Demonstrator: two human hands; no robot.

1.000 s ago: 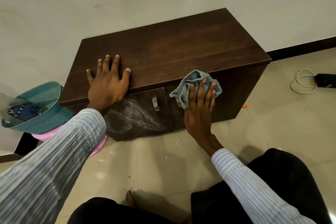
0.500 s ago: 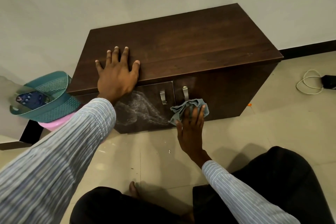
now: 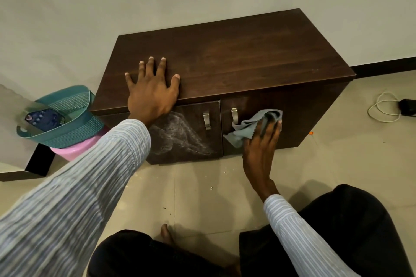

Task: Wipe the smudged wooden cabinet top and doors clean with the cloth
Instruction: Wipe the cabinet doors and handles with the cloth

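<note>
Against the pale wall, head view: a low cabinet of dark brown wood-grain board, box-shaped, with a flat top showing a faint dull haze near its middle. Two front doors, each with a small bent metal handle. Left door carries a broad whitish smear — chalky, streaked, running diagonally. Right door looks darker and mostly plain.

Left hand lies flat on the cabinet top near the front edge, fingers spread, palm down, holding nothing; its heel overhangs the edge above the left door. Right hand presses a crumpled grey-blue cloth against the right door — fingers extended over the soft, folded fabric, which bunches just beside the right handle and touches it. Cloth sits under and ahead of the fingertips.

Floor: glossy beige tile with small white specks. Left of the cabinet, a teal perforated plastic basket rests on a pink plastic item. Both sleeves are striped.
</note>
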